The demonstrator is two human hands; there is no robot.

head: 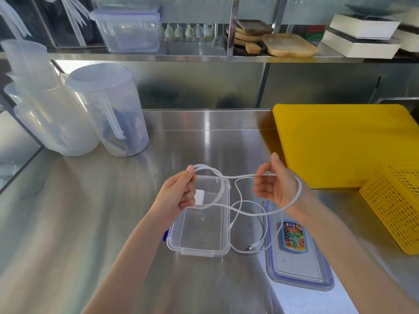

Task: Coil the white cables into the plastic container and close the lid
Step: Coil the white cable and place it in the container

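A white cable (235, 176) stretches between both hands above the steel counter. My left hand (179, 193) grips a few loops of it together with a small white square plug, right over the clear plastic container (199, 234), which stands open with nothing inside. My right hand (273, 184) pinches the cable's straight run, and a loop hangs around its wrist. More white cable (260, 236) trails down onto the counter, ending in a USB plug between the container and the lid (299, 264). The lid lies flat to the right, blue-sealed with a colourful sticker.
A yellow cutting board (340, 143) and a yellow perforated basket (394, 209) lie to the right. Clear plastic pitchers (106, 109) stand at the back left. A shelf above holds a lidded plastic tub (129, 30) and wooden trays (290, 45).
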